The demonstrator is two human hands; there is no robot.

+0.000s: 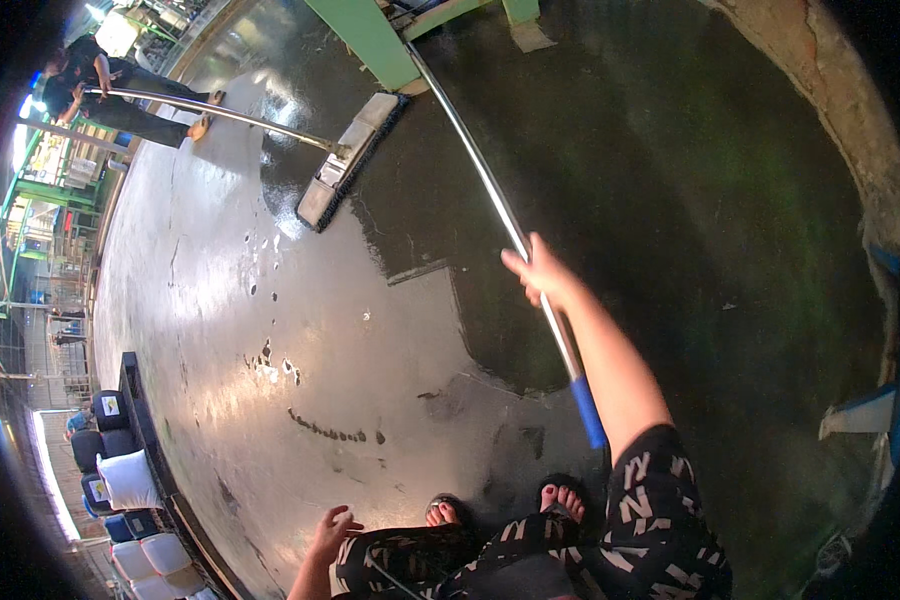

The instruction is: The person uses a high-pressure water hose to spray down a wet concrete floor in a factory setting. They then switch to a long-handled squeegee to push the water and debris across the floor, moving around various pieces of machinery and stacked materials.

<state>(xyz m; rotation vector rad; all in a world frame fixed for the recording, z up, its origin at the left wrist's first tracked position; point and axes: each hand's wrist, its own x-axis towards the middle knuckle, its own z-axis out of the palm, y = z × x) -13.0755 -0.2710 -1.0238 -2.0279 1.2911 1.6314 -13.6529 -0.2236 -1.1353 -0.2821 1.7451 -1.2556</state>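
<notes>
"Silver metal, straight and slender: which hand bears this pole (482,172)?"

"The right hand (547,275), its fingers closed around the shaft. A blue handle sleeve (588,412) covers the near end, beside the right forearm (615,370)."

"And the left hand (328,535)?"

"It is low in the view, well apart from the pole, with fingers loosely bent; whether anything is held in them cannot be told."

"Where does the shaft lead?"

"Obliquely, up and to the left, over a dark, wet-looking floor (670,200) to a green frame (375,40); its far end cannot be made out."

"What lies beyond?"

"Just beside the frame, a wide broom head (350,160) rests where dark and pale floor areas meet. Its long handle (270,125) is held in both hands by a co-worker (135,112), upper left. Lower left, a white sack (128,480) lies among dark containers (112,410); the wearer's feet (562,498) show near the lower edge."
</notes>
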